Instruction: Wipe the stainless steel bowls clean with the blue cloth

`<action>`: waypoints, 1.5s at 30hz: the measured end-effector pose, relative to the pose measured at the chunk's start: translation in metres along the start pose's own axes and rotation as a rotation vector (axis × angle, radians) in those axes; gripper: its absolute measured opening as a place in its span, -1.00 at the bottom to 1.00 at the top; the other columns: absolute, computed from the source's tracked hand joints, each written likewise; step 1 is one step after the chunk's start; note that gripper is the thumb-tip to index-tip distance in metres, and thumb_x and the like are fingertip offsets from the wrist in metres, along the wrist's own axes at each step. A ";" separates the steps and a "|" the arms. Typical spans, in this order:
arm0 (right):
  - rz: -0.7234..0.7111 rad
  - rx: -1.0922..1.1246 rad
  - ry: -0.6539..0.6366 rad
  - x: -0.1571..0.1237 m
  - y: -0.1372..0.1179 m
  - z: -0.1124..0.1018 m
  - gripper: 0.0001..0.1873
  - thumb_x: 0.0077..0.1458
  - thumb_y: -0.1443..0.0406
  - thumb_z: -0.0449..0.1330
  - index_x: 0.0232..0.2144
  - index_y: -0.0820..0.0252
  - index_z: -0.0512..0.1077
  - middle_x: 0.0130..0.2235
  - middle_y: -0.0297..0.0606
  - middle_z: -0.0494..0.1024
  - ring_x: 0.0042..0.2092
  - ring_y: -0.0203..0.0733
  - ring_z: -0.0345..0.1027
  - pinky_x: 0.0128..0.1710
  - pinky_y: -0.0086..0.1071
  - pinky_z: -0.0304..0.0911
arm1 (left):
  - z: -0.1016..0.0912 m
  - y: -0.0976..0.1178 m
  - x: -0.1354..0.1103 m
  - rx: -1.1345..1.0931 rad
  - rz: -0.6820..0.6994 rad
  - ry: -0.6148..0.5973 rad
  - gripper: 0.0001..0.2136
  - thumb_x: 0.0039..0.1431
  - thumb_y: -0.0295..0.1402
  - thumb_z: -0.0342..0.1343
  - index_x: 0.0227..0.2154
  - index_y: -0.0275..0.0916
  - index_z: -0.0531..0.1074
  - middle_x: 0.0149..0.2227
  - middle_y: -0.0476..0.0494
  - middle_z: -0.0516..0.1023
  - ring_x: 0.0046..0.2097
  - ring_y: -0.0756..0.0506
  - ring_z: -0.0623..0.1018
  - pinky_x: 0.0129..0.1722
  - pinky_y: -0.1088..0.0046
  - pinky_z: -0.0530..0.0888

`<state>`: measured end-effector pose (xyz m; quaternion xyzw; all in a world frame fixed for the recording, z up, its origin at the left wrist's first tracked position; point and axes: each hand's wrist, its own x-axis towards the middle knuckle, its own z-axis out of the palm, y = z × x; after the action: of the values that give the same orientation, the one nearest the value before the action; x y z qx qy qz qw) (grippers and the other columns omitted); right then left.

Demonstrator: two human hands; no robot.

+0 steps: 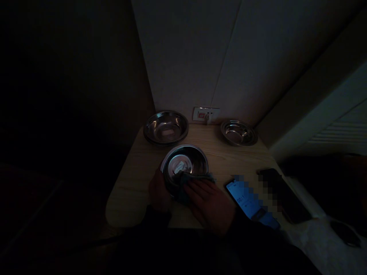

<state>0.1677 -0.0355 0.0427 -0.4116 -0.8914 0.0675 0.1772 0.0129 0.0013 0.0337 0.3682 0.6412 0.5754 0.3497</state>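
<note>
Darkness is surrounding the small wooden table (129,194) in the corner. You are holding a steel bowl (186,162) near its front edge, your left hand (158,194) curling around the bowl's left side. Your right hand (210,202) is pressing a dark cloth (185,180) against the near rim, fingers closing over it. Two more steel bowls are sitting at the back: the back-left bowl (166,128) and the back-right bowl (238,132), with a wall socket (206,114) between them. A lit phone (246,198) is glowing just right of your right hand, beside a dark phone (283,196).
</note>
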 end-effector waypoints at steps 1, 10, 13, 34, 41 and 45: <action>0.012 -0.001 0.010 0.002 -0.003 0.000 -0.58 0.17 0.30 0.07 0.08 0.30 0.34 0.10 -0.01 0.41 0.12 0.07 0.28 0.08 -0.01 0.23 | 0.001 -0.001 0.000 0.010 -0.021 0.003 -0.66 0.21 -0.27 -0.21 -0.37 -0.27 0.46 -0.31 -0.20 0.61 -0.20 -0.14 0.56 -0.17 0.39 0.46; -0.054 0.031 0.105 0.012 -0.009 0.026 -0.65 0.24 0.31 0.02 0.02 0.34 0.38 0.04 -0.11 0.48 0.05 -0.07 0.36 0.07 -0.16 0.28 | -0.006 -0.007 0.002 0.055 0.043 -0.035 -0.69 0.21 -0.34 -0.17 -0.33 -0.29 0.48 -0.31 -0.22 0.62 -0.24 -0.13 0.58 -0.20 0.39 0.47; -0.154 -0.071 0.068 -0.001 0.015 0.021 -0.68 0.22 0.38 0.04 0.00 0.34 0.39 0.03 -0.10 0.49 0.06 -0.02 0.36 0.09 -0.06 0.26 | -0.006 -0.009 -0.001 -0.018 0.166 -0.094 -0.66 0.22 -0.32 -0.18 -0.21 -0.30 0.49 -0.16 -0.24 0.60 -0.10 -0.14 0.56 -0.08 0.38 0.45; -0.185 -0.184 0.137 -0.002 0.027 0.020 -0.70 0.16 0.35 0.13 -0.04 0.26 0.42 -0.01 -0.01 0.51 0.02 0.01 0.38 0.04 -0.04 0.29 | 0.000 -0.014 0.000 -0.052 0.164 -0.153 -0.57 0.25 -0.16 -0.20 -0.17 -0.29 0.51 -0.17 -0.19 0.61 -0.09 -0.14 0.55 -0.06 0.39 0.44; -0.114 0.060 0.146 0.023 -0.019 0.045 -0.58 0.23 0.33 0.01 0.08 0.50 0.29 0.08 0.02 0.42 0.14 -0.10 0.27 0.13 -0.29 0.24 | -0.007 -0.006 0.007 0.130 -0.005 -0.027 -0.64 0.24 -0.27 -0.21 -0.39 -0.27 0.48 -0.38 -0.19 0.61 -0.29 -0.13 0.57 -0.19 0.35 0.47; -0.265 -0.112 0.049 0.007 0.013 0.025 -0.63 0.27 0.39 -0.05 0.08 0.35 0.30 0.08 -0.07 0.44 0.13 -0.07 0.27 0.18 0.00 0.12 | -0.009 -0.005 0.006 0.053 0.071 -0.056 -0.65 0.22 -0.23 -0.18 -0.30 -0.28 0.49 -0.23 -0.25 0.61 -0.12 -0.17 0.55 -0.08 0.33 0.44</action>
<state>0.1632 -0.0210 0.0178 -0.3012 -0.9357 -0.0162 0.1829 0.0013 0.0019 0.0298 0.4159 0.6326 0.5597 0.3370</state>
